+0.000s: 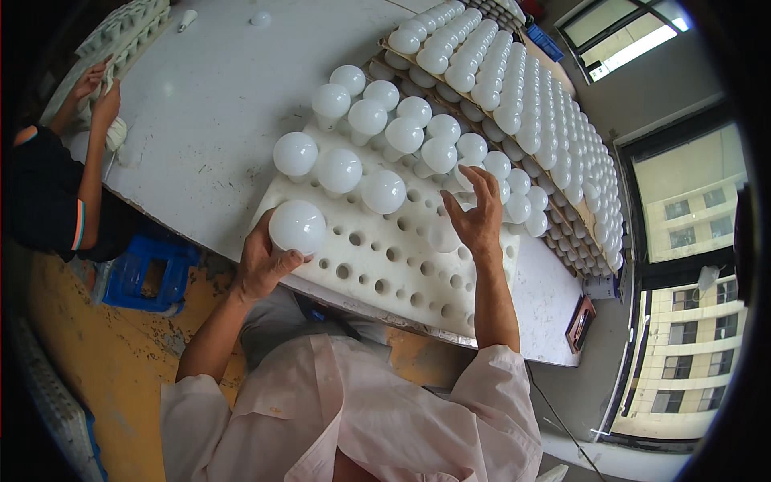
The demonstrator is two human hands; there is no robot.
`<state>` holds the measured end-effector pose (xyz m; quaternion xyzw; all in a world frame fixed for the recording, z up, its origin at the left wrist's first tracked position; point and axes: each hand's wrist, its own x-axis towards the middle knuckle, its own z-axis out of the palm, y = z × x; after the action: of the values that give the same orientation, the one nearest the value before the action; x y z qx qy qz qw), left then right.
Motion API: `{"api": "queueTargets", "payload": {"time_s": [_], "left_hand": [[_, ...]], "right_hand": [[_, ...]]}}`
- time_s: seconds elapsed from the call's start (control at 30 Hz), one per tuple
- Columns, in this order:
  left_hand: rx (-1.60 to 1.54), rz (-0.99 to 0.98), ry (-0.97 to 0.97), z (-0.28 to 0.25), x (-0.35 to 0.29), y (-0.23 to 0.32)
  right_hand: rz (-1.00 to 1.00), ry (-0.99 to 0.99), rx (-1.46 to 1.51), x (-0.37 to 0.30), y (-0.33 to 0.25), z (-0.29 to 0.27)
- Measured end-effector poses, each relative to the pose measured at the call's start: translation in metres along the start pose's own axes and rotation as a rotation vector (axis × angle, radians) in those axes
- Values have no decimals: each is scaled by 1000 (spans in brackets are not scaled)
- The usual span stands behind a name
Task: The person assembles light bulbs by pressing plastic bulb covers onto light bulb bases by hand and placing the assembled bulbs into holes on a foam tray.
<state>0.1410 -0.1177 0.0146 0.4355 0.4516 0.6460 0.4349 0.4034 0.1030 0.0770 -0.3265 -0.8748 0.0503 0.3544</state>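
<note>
My left hand (261, 261) is closed round a white globe light bulb (297, 226) at the near left corner of a white foam tray (365, 261). Rows of small holes run across the tray. Its far part carries several upright bulbs (367, 117), and a looser group with one bulb (383, 192) stands nearer to me. Over the tray's right side my right hand (479, 217) is raised, thumb and fingers apart, holding nothing that I can see. Just left of its wrist is a blurred white bulb (443, 234). The raised fingers partly cover bulbs behind them.
Stacked boards of bulbs (526, 104) rise along the far right, beside windows (683, 193). At the left a co-worker's hands (100, 92) handle white material near foam trays (128, 40). A blue plastic stool (152, 273) stands below the white table (201, 104). A loose bulb (187, 19) lies far left.
</note>
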Motion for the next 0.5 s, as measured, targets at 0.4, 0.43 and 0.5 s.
{"api": "queueTargets", "payload": {"time_s": [0.4,0.43,0.5], "left_hand": [[-266,225,366,-58,11,-10],[-268,220,370,-57,15,-15],[-205,242,378,-53,20,-24]], "right_hand": [[157,19,-211,7,52,-24],[78,-6,-307,9,47,-22],[121,-31,-328,16,42,-13]]}}
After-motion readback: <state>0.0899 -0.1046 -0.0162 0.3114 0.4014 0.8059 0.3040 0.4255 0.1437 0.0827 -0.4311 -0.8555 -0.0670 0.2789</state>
